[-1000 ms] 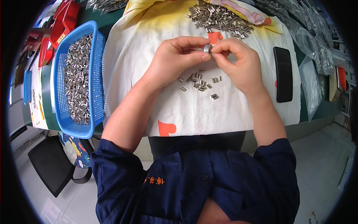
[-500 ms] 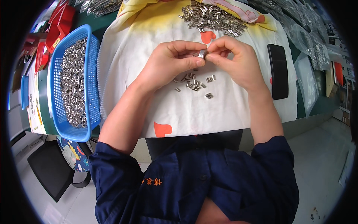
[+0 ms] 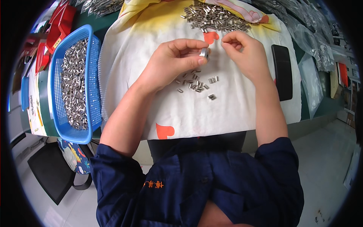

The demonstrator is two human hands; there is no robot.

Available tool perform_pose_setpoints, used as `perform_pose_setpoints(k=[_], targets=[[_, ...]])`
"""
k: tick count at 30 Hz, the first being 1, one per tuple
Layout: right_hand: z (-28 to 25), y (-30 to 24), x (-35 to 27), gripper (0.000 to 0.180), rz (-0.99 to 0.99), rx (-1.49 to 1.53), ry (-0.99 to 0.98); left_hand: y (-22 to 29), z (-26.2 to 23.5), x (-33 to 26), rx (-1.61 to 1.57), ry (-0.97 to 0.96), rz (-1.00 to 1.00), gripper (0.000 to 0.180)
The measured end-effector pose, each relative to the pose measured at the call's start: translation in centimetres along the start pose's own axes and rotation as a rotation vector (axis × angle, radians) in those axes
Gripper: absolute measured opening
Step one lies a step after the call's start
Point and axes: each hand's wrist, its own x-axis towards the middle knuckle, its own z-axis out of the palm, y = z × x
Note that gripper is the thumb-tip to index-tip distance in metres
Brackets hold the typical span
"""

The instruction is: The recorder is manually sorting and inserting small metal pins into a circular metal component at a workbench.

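My left hand (image 3: 170, 60) grips a small, shiny silver metal piece with a rounded edge (image 3: 204, 53) between thumb and fingers, above the cloth. To its right and a short way apart, my right hand (image 3: 247, 55) has thumb and fingertips pinched together. Whatever may be in that pinch is too small to make out. Below the hands, several loose short metal cylinders (image 3: 197, 86) lie scattered on the white cloth (image 3: 215, 117). Beyond the hands, a heap of similar metal cylinders (image 3: 217, 19) rests on the cloth.
At the left stands a blue plastic basket (image 3: 90, 75) full of small metal cylinders. A black phone (image 3: 283, 72) lies right of my right hand. Clear plastic bags (image 3: 312, 87) lie at the right edge, red bins (image 3: 60, 26) at the far left. A black chair (image 3: 51, 170) stands lower left.
My right hand has moved right, away from the silver piece, its fingertips still pinched. My left hand keeps its hold in nearly the same place.
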Motion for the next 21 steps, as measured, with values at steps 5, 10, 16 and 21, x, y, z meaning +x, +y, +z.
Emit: perform_pose_setpoints(k=[5,10,16,21], targets=[[1.3,-0.9,-1.2,0.007,-0.196,0.325,-0.026,-0.4,0.0,0.3,-0.056,0.04,0.092,0.033],[1.6,-1.0,-1.4,0.008,-0.238,0.246,0.013,-0.3,0.2,0.1,0.007,0.051,0.089,0.032],[2.2,-1.6,-1.6,0.007,-0.469,-0.175,0.189,-0.2,0.6,0.1,0.116,0.133,0.11,0.032],[1.7,-1.7,-1.5,0.005,-0.299,0.086,0.055,-0.1,0.3,0.1,0.041,0.097,0.043,0.032]])
